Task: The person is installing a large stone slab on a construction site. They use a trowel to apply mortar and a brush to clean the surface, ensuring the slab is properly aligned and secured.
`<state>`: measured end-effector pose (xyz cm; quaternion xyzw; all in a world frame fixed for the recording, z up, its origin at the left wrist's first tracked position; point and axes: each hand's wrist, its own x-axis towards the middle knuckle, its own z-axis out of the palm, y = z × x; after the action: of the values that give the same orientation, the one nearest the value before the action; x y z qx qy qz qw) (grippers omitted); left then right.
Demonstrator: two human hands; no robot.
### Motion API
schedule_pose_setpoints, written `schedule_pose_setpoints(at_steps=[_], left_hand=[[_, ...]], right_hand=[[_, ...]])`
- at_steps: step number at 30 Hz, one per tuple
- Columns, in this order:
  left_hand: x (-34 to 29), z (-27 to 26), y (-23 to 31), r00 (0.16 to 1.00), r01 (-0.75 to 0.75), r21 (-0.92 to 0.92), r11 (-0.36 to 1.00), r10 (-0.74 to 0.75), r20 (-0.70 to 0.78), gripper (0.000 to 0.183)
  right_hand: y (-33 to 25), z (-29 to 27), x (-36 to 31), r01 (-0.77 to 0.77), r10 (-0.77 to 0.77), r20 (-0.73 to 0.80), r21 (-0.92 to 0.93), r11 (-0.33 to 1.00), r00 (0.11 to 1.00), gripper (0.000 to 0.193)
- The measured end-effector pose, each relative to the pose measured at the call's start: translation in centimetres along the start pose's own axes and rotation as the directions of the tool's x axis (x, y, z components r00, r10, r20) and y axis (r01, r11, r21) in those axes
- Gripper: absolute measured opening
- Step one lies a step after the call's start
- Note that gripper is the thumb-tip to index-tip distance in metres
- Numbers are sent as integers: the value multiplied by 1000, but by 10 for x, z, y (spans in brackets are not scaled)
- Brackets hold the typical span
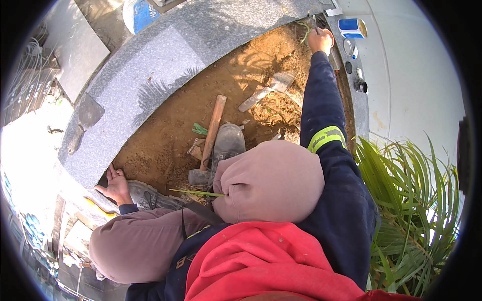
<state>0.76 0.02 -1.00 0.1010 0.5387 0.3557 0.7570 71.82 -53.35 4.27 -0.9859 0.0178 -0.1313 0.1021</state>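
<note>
My right arm stretches to the far right corner of the bare soil [196,105]. There my right hand [320,41] is closed beside the slab edge, its fingers wrapped round something I cannot make out; a thin greyish piece and a green strand [304,31] show by the fingertips. At the near left, my left hand [116,187] is open, fingers spread against the end of the curved grey granite slab [165,65]. Between my knees and the soil lies a mallet [213,125], wooden handle pointing away. A trowel-like tool [268,92] with a pale handle rests on the soil.
A trowel [85,120] lies on the slab at left. Along the right ledge stand a blue-and-white tin [352,28] and small round items [348,47]. Palm fronds [411,200] crowd the right side. A blue-and-white sack [140,16] stands beyond the slab. My boot [228,143] is on the soil.
</note>
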Motion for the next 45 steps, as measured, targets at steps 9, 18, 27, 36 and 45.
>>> schedule_pose_setpoints(at_steps=[9, 18, 27, 36, 45], left_hand=[[-8, 2, 4, 1000, -24, 3, 1000, 24, -11, 114], [-4, -10, 10, 1000, -24, -24, 999, 24, -2, 112], [-7, -7, 9, 999, -38, -18, 999, 37, -13, 119], [-1, -8, 5, 1000, -24, 3, 1000, 24, -17, 119], [-8, -6, 7, 999, -37, -32, 999, 36, -22, 116]], right_hand=[[-33, -10, -26, 71, -71, 76, 7, 997, 995, 49], [-60, -42, -57, 180, -199, 173, 116, 977, 965, 48], [-47, -36, -49, 15, -15, -1, 178, 984, 1000, 44], [-30, 1, -34, 185, -189, -57, -66, 980, 980, 39], [-119, -47, -162, 141, -149, 134, 69, 988, 980, 45]])
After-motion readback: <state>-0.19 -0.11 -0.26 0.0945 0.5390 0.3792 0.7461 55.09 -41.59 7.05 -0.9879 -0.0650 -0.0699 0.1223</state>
